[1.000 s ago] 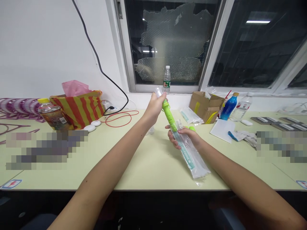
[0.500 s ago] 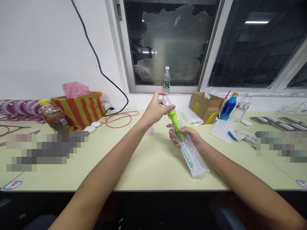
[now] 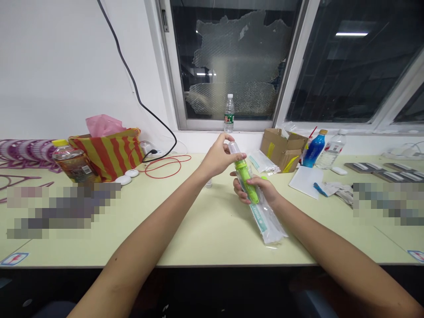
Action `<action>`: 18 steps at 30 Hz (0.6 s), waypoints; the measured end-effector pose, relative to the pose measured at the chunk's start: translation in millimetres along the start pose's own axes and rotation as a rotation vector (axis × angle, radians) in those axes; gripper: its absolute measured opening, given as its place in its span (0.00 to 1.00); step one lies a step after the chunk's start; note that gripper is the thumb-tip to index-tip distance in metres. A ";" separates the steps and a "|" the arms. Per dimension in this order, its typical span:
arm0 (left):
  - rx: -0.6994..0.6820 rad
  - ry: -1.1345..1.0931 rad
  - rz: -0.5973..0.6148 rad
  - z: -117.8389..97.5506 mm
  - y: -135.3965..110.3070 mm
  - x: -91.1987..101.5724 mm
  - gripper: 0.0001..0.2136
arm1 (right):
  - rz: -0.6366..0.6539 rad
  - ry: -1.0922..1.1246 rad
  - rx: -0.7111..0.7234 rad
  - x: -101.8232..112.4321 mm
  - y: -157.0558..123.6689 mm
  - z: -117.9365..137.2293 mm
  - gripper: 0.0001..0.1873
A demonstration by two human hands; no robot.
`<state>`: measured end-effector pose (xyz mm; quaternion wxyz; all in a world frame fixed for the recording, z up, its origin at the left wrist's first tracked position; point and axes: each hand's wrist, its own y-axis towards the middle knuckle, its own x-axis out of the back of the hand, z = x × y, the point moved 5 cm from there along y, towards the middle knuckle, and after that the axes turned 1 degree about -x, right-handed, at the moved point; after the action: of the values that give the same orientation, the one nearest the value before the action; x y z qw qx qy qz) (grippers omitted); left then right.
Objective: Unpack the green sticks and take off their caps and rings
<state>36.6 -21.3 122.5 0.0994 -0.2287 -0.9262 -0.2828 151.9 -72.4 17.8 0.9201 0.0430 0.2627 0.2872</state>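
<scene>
My left hand (image 3: pixel 219 158) is closed around the clear domed end (image 3: pixel 233 149) of a bright green tube-shaped object (image 3: pixel 249 184). The tube is tilted, its lower part inside a long clear plastic bag (image 3: pixel 273 223) with a teal printed strip. Fingers and thumb of my right hand (image 3: pixel 263 189) grip the bag's upper part around the tube. A small clear plastic piece (image 3: pixel 208 183) stands on the table behind my left wrist, partly hidden. Just behind my right hand a bit of another green thing (image 3: pixel 264 177) shows.
Behind my hands lie another clear bag (image 3: pixel 263 162) and an open cardboard box (image 3: pixel 284 150). Bottles, a white sheet (image 3: pixel 305 182) and a glove (image 3: pixel 336 191) are to the right. A striped bag (image 3: pixel 107 154), a drink bottle (image 3: pixel 74 163) and a red cable (image 3: pixel 165 168) sit left.
The green tube has slid down and slightly right, deeper into the plastic bag. My left hand has moved along with it; my right hand stays almost in place.
</scene>
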 end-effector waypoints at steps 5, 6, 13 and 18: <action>-0.005 0.010 -0.001 5.9 0.6 -4.2 0.22 | 0.012 0.005 0.003 -0.7 0.4 1.3 0.25; -0.008 0.021 -0.009 7.1 1.0 -4.5 0.23 | 0.008 0.005 0.004 -0.4 0.5 1.4 0.25; -0.073 0.113 -0.075 8.9 -0.2 -4.6 0.22 | -0.019 0.002 0.026 -1.8 0.5 1.9 0.23; -0.045 0.037 -0.055 9.5 -5.3 -11.8 0.21 | -0.041 0.016 0.037 -0.9 0.5 3.9 0.22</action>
<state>43.8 -24.1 108.5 0.1033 -0.1999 -0.9236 -0.3103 153.0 -72.2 21.8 0.9228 0.0523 0.2761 0.2636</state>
